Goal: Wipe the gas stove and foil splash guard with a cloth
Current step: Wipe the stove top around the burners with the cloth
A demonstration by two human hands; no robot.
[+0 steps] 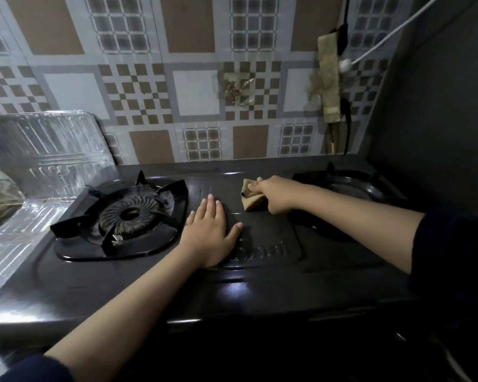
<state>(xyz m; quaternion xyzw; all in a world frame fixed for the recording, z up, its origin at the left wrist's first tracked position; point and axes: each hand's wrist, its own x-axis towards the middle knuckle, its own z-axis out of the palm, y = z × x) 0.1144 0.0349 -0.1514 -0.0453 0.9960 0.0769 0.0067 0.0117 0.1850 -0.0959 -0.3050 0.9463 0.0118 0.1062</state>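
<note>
Dark sleeves and bare forearms nearest the lens; gas stove (260,285) wiped at centre panel.
Left hand (211,232) is laid flat with fingers straight, bracing the stove; right hand (276,194) is curled round a tan cloth (250,198) between the left burner (127,216) and the right burner. Overlapping strokes under firm pressure are advised. Foil splash guard (44,161) is stood at left, patterned wall covering (177,92) behind.
</note>
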